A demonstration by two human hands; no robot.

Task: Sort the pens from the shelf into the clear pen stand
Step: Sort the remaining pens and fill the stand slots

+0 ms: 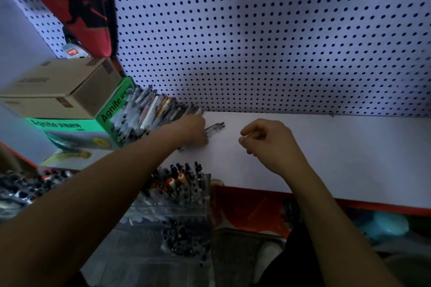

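Observation:
A heap of pens (149, 112) lies on the white shelf (326, 158), leaning against a green box. My left hand (194, 131) rests at the heap's right edge, fingers closed on a clear pen (214, 127) whose tip sticks out to the right. My right hand (270, 144) hovers over the bare shelf to the right, fingers loosely curled with nothing in them. The clear pen stand (186, 196), holding several upright pens, stands below the shelf's front edge, partly hidden by my left forearm.
A green Agnite box (109, 112) with a cardboard box (58, 86) on top stands at the shelf's left. A white pegboard (279, 42) forms the back wall. A red bag (77, 2) hangs upper left. More pens (25, 186) lie lower left.

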